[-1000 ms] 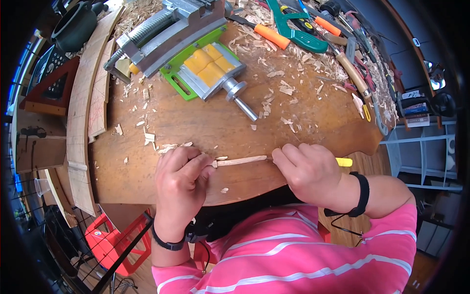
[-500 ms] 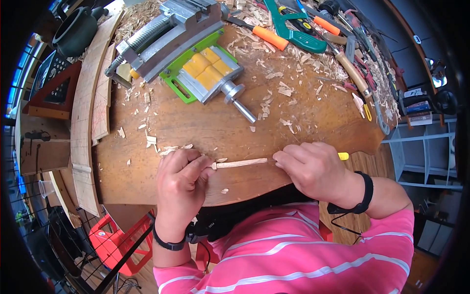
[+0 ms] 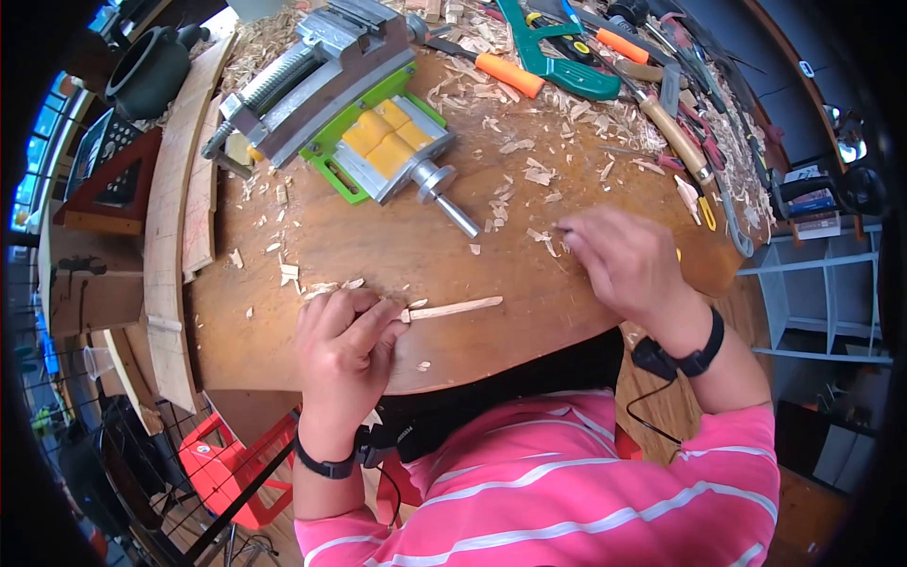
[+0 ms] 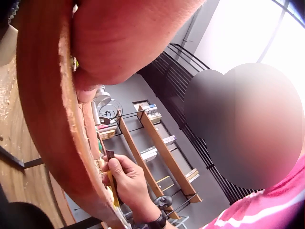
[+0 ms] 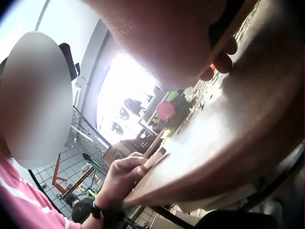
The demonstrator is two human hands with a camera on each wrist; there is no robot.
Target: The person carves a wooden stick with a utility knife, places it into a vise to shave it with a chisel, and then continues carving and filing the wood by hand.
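My left hand [image 3: 342, 345] pinches one end of a slim, carved wooden stick [image 3: 458, 307] at the table's front edge. The stick points right across the tabletop, its far end free; in the right wrist view that end [image 5: 155, 158] juts from the left fingers. Raised off to the right of the stick, my right hand [image 3: 631, 260] grips a yellow-handled blade [image 4: 110, 154]. Its flat, dark metal end shows above the thumb in the left wrist view, and most of the handle lies hidden inside the fist.
A metal vise [image 3: 326, 80] on a green base stands at the back left, its handle pointing forward. Wood shavings [image 3: 539, 175] litter the table [image 3: 378, 236]. An orange-handled tool [image 3: 510, 76], a green tool [image 3: 576, 77] and a wooden-handled one [image 3: 675, 137] lie at the back right. Boards [image 3: 170, 255] line the left side.
My right hand has lifted away from the stick's end, moving forward and to the right with the yellow-handled blade. The left hand keeps its pinch on the stick.
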